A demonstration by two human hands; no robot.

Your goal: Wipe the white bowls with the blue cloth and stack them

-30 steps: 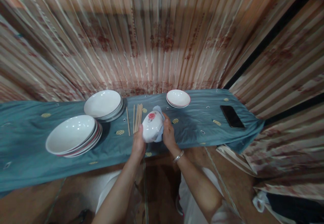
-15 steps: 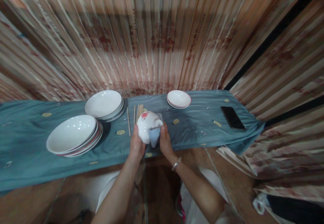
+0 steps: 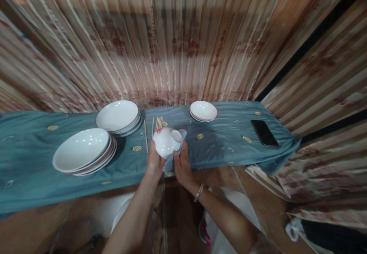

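A small white bowl [image 3: 166, 145] with a red flower print is tipped over above the front of the table, its foot ring facing up and to the right. My left hand [image 3: 155, 163] grips its left side, fingers partly hidden behind it. On the other side, my right hand [image 3: 183, 166] is closed on a grey-blue cloth [image 3: 168, 164], pressing it to the bowl's right and lower side. Part of the cloth sticks out beyond the foot. Just behind the bowl lie several wooden chopsticks [image 3: 159, 122].
Stacked white plates [image 3: 119, 115] and a stack of larger bowls [image 3: 82, 150] stand to the left. Small red-rimmed dishes [image 3: 203, 111] sit at the back, and a black phone [image 3: 264, 132] lies right. A teal cloth covers the table [image 3: 220, 143]; a curtain [image 3: 183, 47] hangs behind.
The bowl has turned in my hands, so its foot ring now shows at the upper right. My right hand has shifted left and down with the cloth along the bowl.
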